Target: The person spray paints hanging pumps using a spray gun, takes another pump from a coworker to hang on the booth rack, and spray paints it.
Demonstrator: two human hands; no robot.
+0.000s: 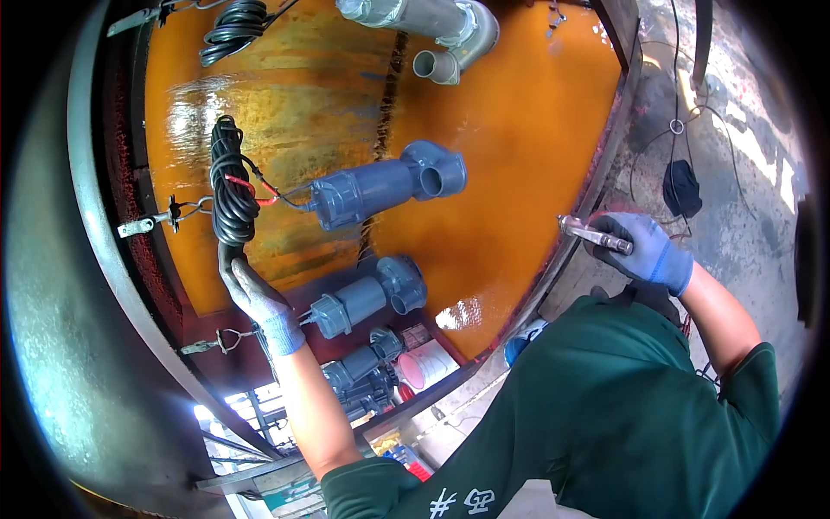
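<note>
My left hand [253,294], in a grey-blue coated glove, grips the lower end of a coiled black cable [232,186]; its fingertips are partly lost against the dark coil. Red-and-black leads run from the coil to a blue-grey submersible pump [367,192], which lies across the view with its round outlet to the right. At the right, my right hand [644,249] is closed around a metal spray gun [596,233], its nozzle pointing left toward the pump, well apart from it. A second blue-grey pump [350,304] is just right of my left wrist.
A paler grey pump [432,22] and another black cable coil [235,30] are at the top. Hook fittings [160,221] line the curved metal rail [95,173]. Behind is an orange paint-coated panel [510,156]. Hoses [677,86] dangle at right; a pinkish-white bucket [425,365] stands below.
</note>
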